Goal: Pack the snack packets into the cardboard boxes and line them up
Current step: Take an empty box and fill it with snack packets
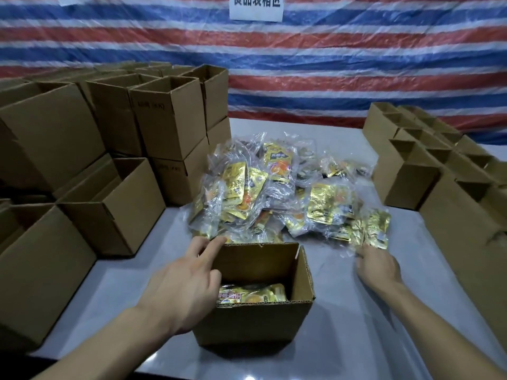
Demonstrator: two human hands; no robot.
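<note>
Left hand fingers straight over open box; right hand touching gold packet, grip unclear

This is a packing station in a warehouse or small factory, not a home or shop floor. The back wall is only a red, white and blue striped tarpaulin under clear plastic sheeting, with a printed paper sign in Chinese characters fixed to it. Many plain brown cardboard boxes, all open-topped, stand stacked on the left and sit in rows on the right. Between them, on a grey worktable, lies a bulk heap of gold snack packets bagged in clear plastic.
</note>
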